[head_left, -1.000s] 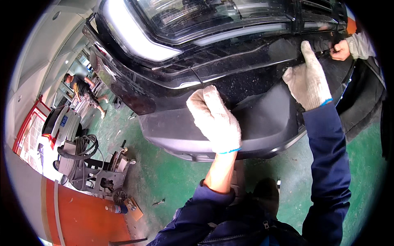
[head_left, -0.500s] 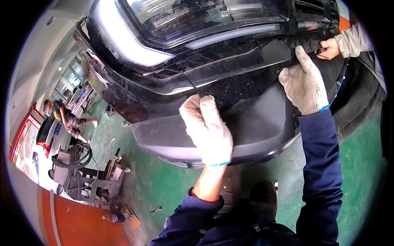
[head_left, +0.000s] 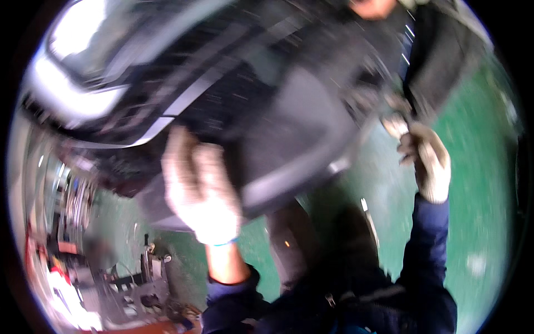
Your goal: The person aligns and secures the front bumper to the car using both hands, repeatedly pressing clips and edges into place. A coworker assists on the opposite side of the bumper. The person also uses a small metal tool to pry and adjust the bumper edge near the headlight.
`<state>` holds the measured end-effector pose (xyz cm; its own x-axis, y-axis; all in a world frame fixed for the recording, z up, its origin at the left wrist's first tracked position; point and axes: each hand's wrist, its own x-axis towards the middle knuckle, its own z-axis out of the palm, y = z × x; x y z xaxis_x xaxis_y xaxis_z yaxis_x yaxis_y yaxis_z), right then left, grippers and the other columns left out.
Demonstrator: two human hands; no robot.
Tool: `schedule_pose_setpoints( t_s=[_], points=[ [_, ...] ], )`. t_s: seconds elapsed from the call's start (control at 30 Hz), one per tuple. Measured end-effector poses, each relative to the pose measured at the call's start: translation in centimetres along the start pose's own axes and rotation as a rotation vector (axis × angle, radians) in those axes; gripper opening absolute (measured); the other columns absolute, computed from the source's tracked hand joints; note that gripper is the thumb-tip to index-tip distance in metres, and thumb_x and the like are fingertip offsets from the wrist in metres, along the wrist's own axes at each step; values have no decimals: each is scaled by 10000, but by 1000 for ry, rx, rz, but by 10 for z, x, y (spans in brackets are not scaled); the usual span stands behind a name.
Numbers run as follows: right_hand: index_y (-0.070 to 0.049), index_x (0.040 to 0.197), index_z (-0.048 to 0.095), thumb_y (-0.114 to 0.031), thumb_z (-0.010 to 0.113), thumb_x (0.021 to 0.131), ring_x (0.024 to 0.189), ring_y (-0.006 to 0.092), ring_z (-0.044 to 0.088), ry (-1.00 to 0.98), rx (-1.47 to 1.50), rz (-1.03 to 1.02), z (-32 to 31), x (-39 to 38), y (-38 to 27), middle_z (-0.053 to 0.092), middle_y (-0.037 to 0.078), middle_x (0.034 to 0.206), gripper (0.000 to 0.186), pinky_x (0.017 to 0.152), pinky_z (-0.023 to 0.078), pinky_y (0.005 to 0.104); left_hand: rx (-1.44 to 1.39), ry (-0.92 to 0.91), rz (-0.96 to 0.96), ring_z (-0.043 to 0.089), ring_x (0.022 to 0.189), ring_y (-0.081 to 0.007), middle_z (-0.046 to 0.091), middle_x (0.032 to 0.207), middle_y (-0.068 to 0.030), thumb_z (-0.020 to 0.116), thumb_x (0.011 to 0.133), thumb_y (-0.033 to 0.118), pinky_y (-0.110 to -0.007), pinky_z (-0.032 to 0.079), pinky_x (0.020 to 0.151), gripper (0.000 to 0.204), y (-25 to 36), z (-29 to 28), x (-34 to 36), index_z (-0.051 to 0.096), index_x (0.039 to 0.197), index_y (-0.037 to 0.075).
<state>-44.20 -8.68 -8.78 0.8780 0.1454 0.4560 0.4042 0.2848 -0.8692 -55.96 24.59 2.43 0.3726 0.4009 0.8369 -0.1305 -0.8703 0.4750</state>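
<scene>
Motion blurs the view. My left hand (head_left: 203,189), in a pale knitted glove, rests against the black bumper (head_left: 289,139) below the glossy trim strip (head_left: 186,97); its fingers are smeared, so its grip is unclear. My right hand (head_left: 425,161), also gloved, is beyond the bumper's right side, fingers bent, beside a small pale, shiny object (head_left: 395,123); I cannot tell whether it holds it. The car's lit lamp (head_left: 78,94) is at upper left. Another person's hand (head_left: 371,8) shows at the top edge by the bumper.
Dark draped material (head_left: 439,67) lies at upper right. A metal trolley with equipment (head_left: 128,295) stands at lower left. Below are the green floor (head_left: 478,189), my legs (head_left: 289,239) and a thin pale object (head_left: 370,220) on the floor.
The view has swung, putting the car higher and further left, and blurring. My right hand has left the upper panel and moved down beside the bumper's side. The walking person is no longer discernible.
</scene>
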Motion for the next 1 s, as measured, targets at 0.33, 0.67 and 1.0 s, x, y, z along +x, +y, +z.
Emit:
schedule_pose_setpoints(
  t_s=[0.33,0.67,1.0],
  points=[
    [-111,1337,624,-455,703,849,1208,348,638,-93,-1148,1148,-111,-254,290,650,202,1316,602,1000,523,444,200,156,-42,708,1075,-295,676,1238,-216,699,967,270,-417,595,941,420,30,-72,-16,668,1305,24],
    [-102,1241,613,-418,442,1041,1129,417,645,-75,-1339,837,-71,-203,395,666,219,1227,411,918,525,530,-19,163,188,709,1045,-334,620,1289,-274,601,1011,139,-412,637,883,336,53,-69,-8,649,1196,-138],
    [-71,912,751,-157,743,752,874,280,751,15,-1074,724,-137,-214,279,761,147,882,182,808,578,386,-390,35,-138,603,1190,-232,624,1304,-223,688,952,66,-341,498,1003,522,55,-105,24,492,1409,-91]
  ],
)
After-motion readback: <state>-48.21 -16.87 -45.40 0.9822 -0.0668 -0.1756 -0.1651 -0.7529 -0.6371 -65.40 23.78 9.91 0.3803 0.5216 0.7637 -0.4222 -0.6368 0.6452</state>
